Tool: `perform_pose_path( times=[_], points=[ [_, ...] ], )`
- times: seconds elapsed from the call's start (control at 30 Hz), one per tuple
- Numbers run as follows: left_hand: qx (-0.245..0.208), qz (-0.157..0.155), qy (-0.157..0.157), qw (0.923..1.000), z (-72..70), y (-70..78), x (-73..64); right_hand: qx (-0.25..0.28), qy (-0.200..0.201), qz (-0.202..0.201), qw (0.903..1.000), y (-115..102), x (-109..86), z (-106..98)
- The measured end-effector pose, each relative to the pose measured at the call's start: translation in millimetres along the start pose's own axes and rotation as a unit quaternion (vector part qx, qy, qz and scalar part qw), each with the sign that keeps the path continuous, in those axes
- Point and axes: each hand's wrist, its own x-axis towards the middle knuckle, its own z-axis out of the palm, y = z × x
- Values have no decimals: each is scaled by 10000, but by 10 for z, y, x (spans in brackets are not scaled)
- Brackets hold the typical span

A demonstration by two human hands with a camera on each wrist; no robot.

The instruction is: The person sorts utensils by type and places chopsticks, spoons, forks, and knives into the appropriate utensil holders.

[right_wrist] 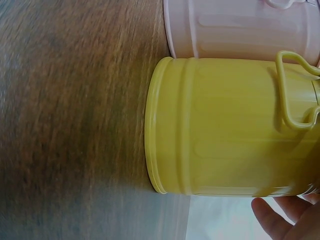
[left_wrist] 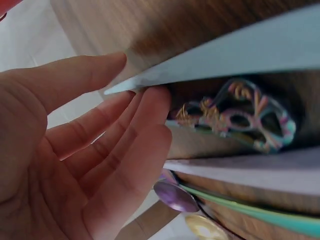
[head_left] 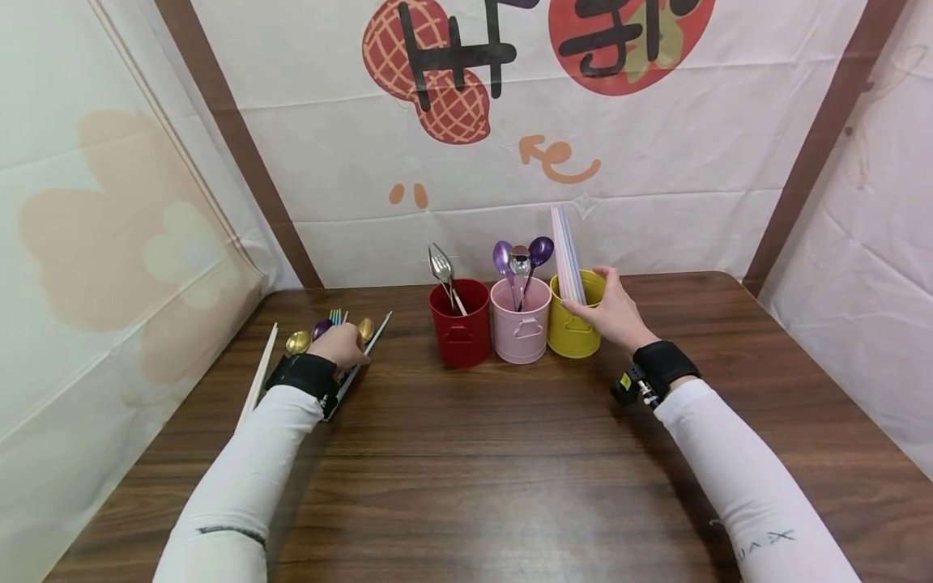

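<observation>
My left hand (head_left: 341, 346) is over the cutlery at the table's left side. In the left wrist view, its thumb and fingers stand apart around the tip of a pale blue chopstick (left_wrist: 225, 55). Its fingertips are right at an openwork, multicoloured handle (left_wrist: 240, 115). Gold spoons (head_left: 297, 342) and a purple spoon (left_wrist: 176, 196) lie nearby. My right hand (head_left: 618, 314) grips the rim of the yellow bucket (head_left: 573, 336), thumb in front and fingers at its far right side. A bundle of long pastel sticks (head_left: 567, 255) leans upright in that bucket.
Left of the yellow bucket stand a pink bucket (head_left: 521, 340) with purple and silver spoons, and a red bucket (head_left: 462, 340) with forks (head_left: 440, 265). A white chopstick (head_left: 258, 374) lies along the left. A printed cloth (head_left: 350, 186) hangs behind the wooden table (head_left: 466, 470).
</observation>
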Motion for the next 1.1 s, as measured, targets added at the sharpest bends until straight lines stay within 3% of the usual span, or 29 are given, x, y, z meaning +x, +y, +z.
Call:
perform_pose_path(
  times=[0.13, 0.37, 0.53, 0.7, 0.93, 1.1],
  points=[
    [-206, -7, -3, 9998, 33, -1, 11, 21, -13, 7, 10000, -15, -4, 0],
    [-306, -468, -85, 9984, 76, -14, 81, -4, 28, -38, 10000, -7, -1, 12],
    [-391, -554, -39, 9977, 36, -14, 113, -50, 59, -82, 9999, 10, 10, 17],
    [-924, -397, 153, 9948, -112, 82, 75, -51, 72, -56, 9999, 6, 14, 3],
    [-1927, -369, 166, 9804, -354, 257, 3, -44, 41, -28, 10000, -1, 6, 1],
    [-2462, -126, 708, 9665, -537, 375, -53, -30, 32, -37, 10000, 4, 3, 9]
  ],
)
